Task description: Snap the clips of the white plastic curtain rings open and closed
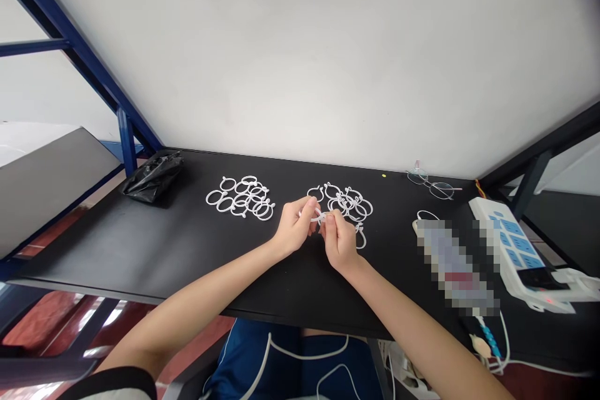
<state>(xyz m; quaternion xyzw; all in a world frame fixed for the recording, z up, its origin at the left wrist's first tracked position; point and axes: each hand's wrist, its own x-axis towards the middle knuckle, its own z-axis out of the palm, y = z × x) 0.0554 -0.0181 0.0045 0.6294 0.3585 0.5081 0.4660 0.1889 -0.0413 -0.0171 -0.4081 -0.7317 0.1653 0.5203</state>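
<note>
My left hand (294,227) and my right hand (338,239) meet over the middle of the black table (140,244), both pinched on one white plastic ring (319,215) held between them. Just behind my hands lies a pile of several white rings (349,201). A second pile of several white rings (242,197) lies to the left, apart from my left hand. The held ring is partly hidden by my fingers.
A crumpled black plastic bag (152,177) sits at the table's back left. Wire-framed glasses (434,184) lie at the back right. A white and blue power strip (513,249) with cables and a blurred flat object (452,265) lie at the right. Blue metal frame (126,137) stands left.
</note>
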